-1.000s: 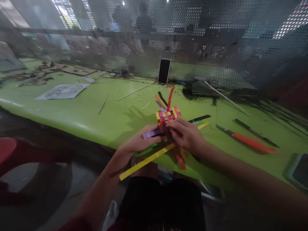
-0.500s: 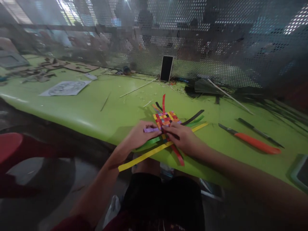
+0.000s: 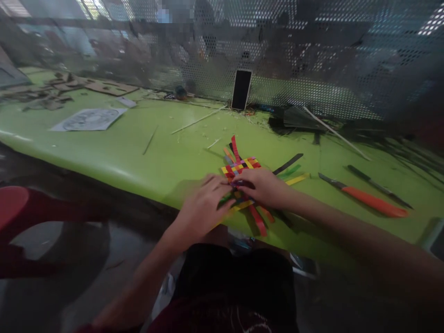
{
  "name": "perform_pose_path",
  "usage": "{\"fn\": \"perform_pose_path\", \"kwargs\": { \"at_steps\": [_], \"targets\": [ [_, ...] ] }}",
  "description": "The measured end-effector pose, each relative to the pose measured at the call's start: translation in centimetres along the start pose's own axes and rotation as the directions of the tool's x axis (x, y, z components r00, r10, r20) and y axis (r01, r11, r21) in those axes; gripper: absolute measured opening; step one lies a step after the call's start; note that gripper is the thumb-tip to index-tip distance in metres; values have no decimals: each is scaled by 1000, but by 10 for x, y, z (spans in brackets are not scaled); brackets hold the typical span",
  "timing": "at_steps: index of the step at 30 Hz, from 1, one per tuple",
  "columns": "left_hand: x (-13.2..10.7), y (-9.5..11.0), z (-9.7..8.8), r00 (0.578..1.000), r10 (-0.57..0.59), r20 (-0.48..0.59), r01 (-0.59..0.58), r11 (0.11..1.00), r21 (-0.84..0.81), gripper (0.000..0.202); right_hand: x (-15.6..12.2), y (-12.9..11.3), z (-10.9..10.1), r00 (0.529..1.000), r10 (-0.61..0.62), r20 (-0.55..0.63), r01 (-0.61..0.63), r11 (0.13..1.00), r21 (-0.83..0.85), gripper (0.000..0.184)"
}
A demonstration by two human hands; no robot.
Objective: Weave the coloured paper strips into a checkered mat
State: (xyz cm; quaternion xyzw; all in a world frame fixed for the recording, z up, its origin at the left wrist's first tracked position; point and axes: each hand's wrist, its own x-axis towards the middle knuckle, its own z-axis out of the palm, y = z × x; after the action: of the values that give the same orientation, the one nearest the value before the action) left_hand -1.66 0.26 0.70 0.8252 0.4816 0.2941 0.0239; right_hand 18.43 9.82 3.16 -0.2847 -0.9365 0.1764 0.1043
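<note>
A small mat woven from colored strips (image 3: 257,163), red, yellow, orange and black in checks, lies near the front edge of the green table. Loose strips stick out on several sides, among them a red strip (image 3: 257,221), a yellow strip (image 3: 299,179) and a black strip (image 3: 288,163). My left hand (image 3: 206,203), slightly blurred, is bent over the mat's left side, its fingertips closed at a purple strip. From the right, my right hand (image 3: 263,186) presses on the mat, thumb and fingers closed around the purple strip (image 3: 237,183). Both hands hide much of the weave.
To the right lie an orange-handled knife (image 3: 374,201) and a dark slim blade (image 3: 379,186). A phone (image 3: 242,90) leans upright against the perforated metal screen (image 3: 208,60). A printed sheet (image 3: 89,119) and cardboard scraps (image 3: 58,90) sit left; a red stool (image 3: 14,208) stands below.
My left hand has turned palm down and moved over the left strips, covering much of the yellow and purple ones. My right fingers have shifted slightly up on the mat. The view has tilted slightly down.
</note>
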Motion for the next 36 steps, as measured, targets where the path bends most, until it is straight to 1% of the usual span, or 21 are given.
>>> {"fn": "perform_pose_path", "kwargs": {
  "at_steps": [3,6,8,11,13,15,17,19,21,22,23,25,26,27,28,30,32,34,36],
  "targets": [
    [-5,10,6,994,72,85,-81,990,111,21,6,-1,-1,1000,-11,14,11,1000,-10,16],
    [-11,10,9,992,92,84,-104,983,152,26,13,-1,-4,999,20,49,-19,1000,-6,8],
    [-15,9,11,994,99,49,-104,986,132,29,19,-2,-9,993,51,108,-52,999,6,4],
    [-21,7,13,996,93,1,-93,993,75,31,30,-3,-18,973,71,217,-84,995,50,9],
    [-24,6,12,996,86,-11,-85,996,30,31,37,-3,-23,959,74,275,-100,992,81,10],
    [-24,2,9,998,70,-8,-70,996,-54,31,41,-3,-26,950,74,304,-110,989,102,10],
    [-22,-5,4,999,32,9,-30,986,-162,30,41,-1,-26,957,69,282,-113,984,140,10],
    [-15,-16,-2,998,-50,29,55,969,-240,27,36,3,-23,969,84,231,-140,961,240,8],
    [-5,-26,-10,987,-146,69,159,947,-280,23,27,7,-18,970,125,211,-199,903,380,6],
    [1,-29,-13,980,-168,108,194,932,-306,22,23,9,-14,970,139,198,-213,880,424,9],
    [7,-31,-17,972,-171,159,216,916,-338,21,18,11,-11,978,136,155,-191,882,431,13],
    [16,-33,-24,952,-162,261,258,883,-393,21,9,12,-3,997,83,-2,-77,932,353,18],
    [19,-33,-27,938,-170,302,291,860,-419,22,5,11,1,996,43,-73,-19,955,296,19],
    [21,-33,-29,923,-194,332,335,828,-450,23,1,10,4,993,11,-119,20,968,251,20],
    [23,-33,-30,906,-225,358,387,782,-489,26,-1,8,7,990,-10,-142,41,974,222,21],
    [25,-35,-29,863,-282,418,493,651,-578,33,-3,3,11,988,-15,-151,44,980,196,20],
    [26,-37,-27,831,-307,465,556,515,-653,38,-2,0,12,990,5,-144,20,985,173,17],
    [28,-36,-25,825,-309,473,564,421,-710,38,1,-2,13,992,31,-124,-14,990,139,13],
    [29,-30,-25,841,-301,450,538,362,-762,36,3,-3,13,993,40,-115,-28,994,106,13]
  ]
}}
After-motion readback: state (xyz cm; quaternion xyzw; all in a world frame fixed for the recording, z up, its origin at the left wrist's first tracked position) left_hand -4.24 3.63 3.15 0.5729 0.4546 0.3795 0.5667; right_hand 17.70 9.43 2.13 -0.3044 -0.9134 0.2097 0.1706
